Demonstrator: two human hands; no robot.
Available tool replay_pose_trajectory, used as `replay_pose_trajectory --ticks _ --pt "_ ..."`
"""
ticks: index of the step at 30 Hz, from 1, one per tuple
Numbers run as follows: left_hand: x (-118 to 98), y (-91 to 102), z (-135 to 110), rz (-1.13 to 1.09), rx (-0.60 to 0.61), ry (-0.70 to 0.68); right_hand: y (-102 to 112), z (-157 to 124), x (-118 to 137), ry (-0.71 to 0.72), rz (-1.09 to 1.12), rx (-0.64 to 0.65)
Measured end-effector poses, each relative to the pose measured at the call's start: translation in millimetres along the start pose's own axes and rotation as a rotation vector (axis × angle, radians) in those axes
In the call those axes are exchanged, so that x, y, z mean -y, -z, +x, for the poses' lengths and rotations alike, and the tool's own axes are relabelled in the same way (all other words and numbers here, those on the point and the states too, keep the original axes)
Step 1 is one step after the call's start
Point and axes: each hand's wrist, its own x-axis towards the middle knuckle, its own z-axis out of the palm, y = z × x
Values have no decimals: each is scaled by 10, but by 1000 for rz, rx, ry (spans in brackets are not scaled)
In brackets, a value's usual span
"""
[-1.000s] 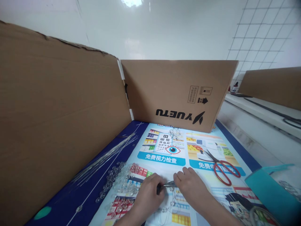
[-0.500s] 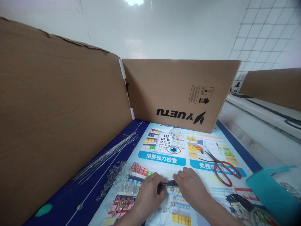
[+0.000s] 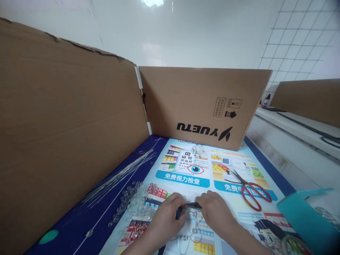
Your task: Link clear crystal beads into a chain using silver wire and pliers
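My left hand [image 3: 168, 219] is closed around pliers [image 3: 180, 211] with dark handles; a dark piece also shows below the left wrist. Their narrow jaws point right and reach the fingertips of my right hand [image 3: 216, 214]. Those fingers are pinched together at the jaw tips, where a thin wire strung with clear beads [image 3: 194, 230] hangs in loops over the printed sheet. The exact grip point is hidden by the fingers. Left of my left hand, many loose clear beads [image 3: 142, 202] lie spread out.
A bundle of thin straight wires [image 3: 119, 177] lies along the left cardboard panel [image 3: 69, 117]. Red-handled scissors [image 3: 251, 191] rest at right, near a teal pouch [image 3: 305, 216]. A tangled wire piece [image 3: 198, 150] sits before the back cardboard panel [image 3: 186, 99].
My left hand has shifted slightly left and the pliers have turned a little in it. A dark piece now shows below the left wrist. My right hand has barely moved.
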Motion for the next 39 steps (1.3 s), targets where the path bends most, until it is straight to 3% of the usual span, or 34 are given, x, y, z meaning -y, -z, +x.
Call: replay_pose_trajectory --ticks 9,18,28,33,39 --pt "-72 156 80 10 -82 -74 0 -8 6 36 -74 -10" --pt "-184 89 150 185 55 -57 -3 -37 26 66 -93 -62" --pt "-48 100 88 170 80 -68 109 -100 -231 18 -35 -57" --pt "6 99 65 85 69 -30 169 -109 -203 56 -9 -83" --pt "61 60 71 -1 71 -16 59 -119 -138 137 -157 -76"
